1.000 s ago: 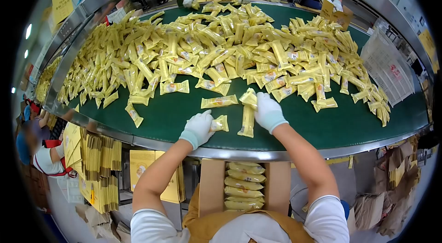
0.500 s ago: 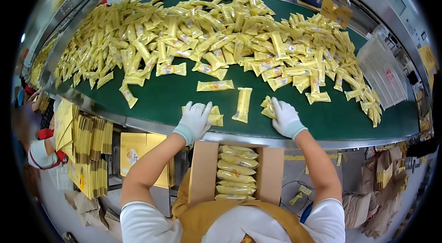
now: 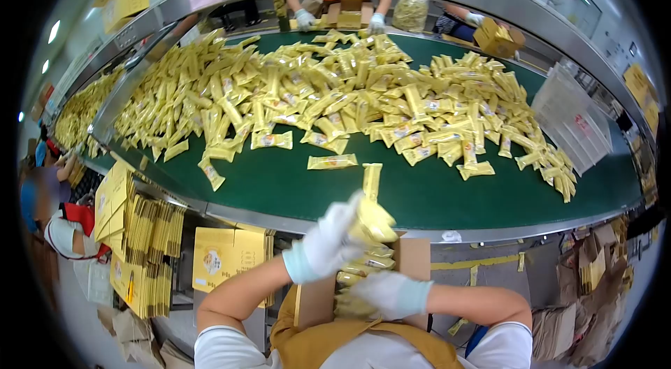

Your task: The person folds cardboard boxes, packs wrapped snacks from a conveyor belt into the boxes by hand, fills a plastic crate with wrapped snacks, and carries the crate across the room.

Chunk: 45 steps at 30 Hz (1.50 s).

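Observation:
My left hand (image 3: pixel 327 240), in a white glove, is raised over the near edge of the green belt (image 3: pixel 279 191). Its fingers are closed on yellow snack packets (image 3: pixel 376 221), smeared by motion; how many is unclear. My right hand (image 3: pixel 388 294), also gloved, reaches into the open cardboard box (image 3: pixel 414 257) in front of my body. Motion blur hides its fingers and anything in them. Rows of yellow packets (image 3: pixel 370 263) show inside the box between my hands. One single packet (image 3: pixel 372 180) lies on the belt just beyond my left hand, and another packet (image 3: pixel 332 162) lies farther left.
A large heap of yellow packets (image 3: pixel 335 89) covers the far belt. A white plastic crate (image 3: pixel 573 121) leans at the right. Folded yellow cartons (image 3: pixel 150 236) are stacked at the left. Across the belt, a co-worker's gloved hands (image 3: pixel 305 19) rest near another box (image 3: pixel 349 14).
Both hands have left the belt and come back over the box, the left carrying packets, the right reaching inside. The packets that lay under them are gone from the belt. My view has tilted up.

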Motion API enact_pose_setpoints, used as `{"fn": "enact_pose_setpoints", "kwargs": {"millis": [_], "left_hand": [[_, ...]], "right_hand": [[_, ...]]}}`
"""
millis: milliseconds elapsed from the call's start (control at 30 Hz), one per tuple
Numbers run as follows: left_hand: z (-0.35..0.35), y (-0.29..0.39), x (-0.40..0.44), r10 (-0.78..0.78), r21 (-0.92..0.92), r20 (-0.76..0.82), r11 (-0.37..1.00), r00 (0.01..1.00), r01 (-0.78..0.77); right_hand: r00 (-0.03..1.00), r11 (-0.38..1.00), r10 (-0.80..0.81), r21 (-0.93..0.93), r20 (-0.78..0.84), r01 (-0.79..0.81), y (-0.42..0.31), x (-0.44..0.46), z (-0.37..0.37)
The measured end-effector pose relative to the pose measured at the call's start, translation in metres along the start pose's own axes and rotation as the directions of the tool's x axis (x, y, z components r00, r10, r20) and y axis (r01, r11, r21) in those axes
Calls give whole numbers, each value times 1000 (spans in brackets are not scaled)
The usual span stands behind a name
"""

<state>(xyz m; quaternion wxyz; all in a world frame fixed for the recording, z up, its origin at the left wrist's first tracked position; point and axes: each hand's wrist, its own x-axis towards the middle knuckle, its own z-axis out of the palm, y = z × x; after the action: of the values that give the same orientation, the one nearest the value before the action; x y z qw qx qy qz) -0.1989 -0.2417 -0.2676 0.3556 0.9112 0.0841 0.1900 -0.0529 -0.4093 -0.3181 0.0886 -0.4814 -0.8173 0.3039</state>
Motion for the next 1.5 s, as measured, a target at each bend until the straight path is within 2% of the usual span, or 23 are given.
{"fn": "enact_pose_setpoints", "kwargs": {"millis": [133,267,367,467,500,567,633,700,733,833,900,933,967,1000,1033,1100,1133,1167,1200,1267,1333,1433,1500], "left_hand": [[46,11,-20,-31,105,238,994,971,6],[78,7,-46,-16,318,353,942,935,-104],[86,13,-57,-75,386,404,918,912,-95],[95,18,-68,-23,451,421,873,907,-188],[95,22,-68,-28,473,446,856,895,-209],[97,32,-69,-47,512,497,822,867,-249],[107,30,-67,-79,512,543,821,836,-254],[108,29,-67,-72,521,544,810,836,-269],[104,28,-67,-55,504,537,821,842,-269],[93,13,-69,76,113,341,986,937,-121],[59,17,-82,-38,-78,-146,997,989,27],[52,6,-93,10,72,-452,997,892,25],[55,-4,-98,-117,-23,-729,989,674,147],[53,-12,-103,-307,-199,-793,947,526,253],[64,-31,-111,-437,-378,-767,900,470,218],[104,-85,-148,-552,-357,-518,833,653,422],[116,-90,-157,-392,22,-423,897,817,442],[126,-80,-152,-522,-160,-174,852,835,499],[148,-73,-144,-593,-436,15,721,805,538],[126,-11,-90,-541,-460,340,618,769,638],[162,-32,-66,-350,-323,-4,887,937,330],[164,-33,-37,-263,-417,-297,900,918,123],[138,-36,-10,-202,-463,-421,886,884,-18]], "right_hand": [[988,986,146,-76,-44,-149,0,24,70],[984,985,-90,-159,-154,66,5,-7,89],[801,914,-386,-308,-458,264,2,-43,62],[983,949,162,-259,-83,-178,-3,-63,18],[809,955,116,-160,-577,-251,6,-65,17],[469,909,149,-66,-870,-412,30,-55,13],[479,891,353,131,-804,-436,59,-30,8],[690,757,654,289,-311,-586,65,-9,-21],[696,751,660,233,-283,-618,78,-2,-12],[744,804,588,131,-316,-580,101,8,5],[791,913,401,131,-462,-386,68,-19,-5],[757,941,314,83,-573,-327,70,-29,3],[697,935,323,104,-640,-339,59,-44,-2],[617,924,335,121,-712,-363,50,-57,-7],[532,912,342,139,-775,-385,47,-68,-11],[320,842,481,329,-816,-427,56,-85,-9],[235,717,648,476,-724,-510,69,-94,-5],[167,538,793,546,-586,-642,78,-100,-11],[183,572,776,551,-603,-608,95,-109,-6],[219,606,764,558,-607,-567,115,-115,-1],[256,615,768,562,-588,-553,122,-116,-7],[265,743,624,454,-735,-491,112,-117,-17],[191,813,576,531,-795,-238,81,-120,-49]]}}
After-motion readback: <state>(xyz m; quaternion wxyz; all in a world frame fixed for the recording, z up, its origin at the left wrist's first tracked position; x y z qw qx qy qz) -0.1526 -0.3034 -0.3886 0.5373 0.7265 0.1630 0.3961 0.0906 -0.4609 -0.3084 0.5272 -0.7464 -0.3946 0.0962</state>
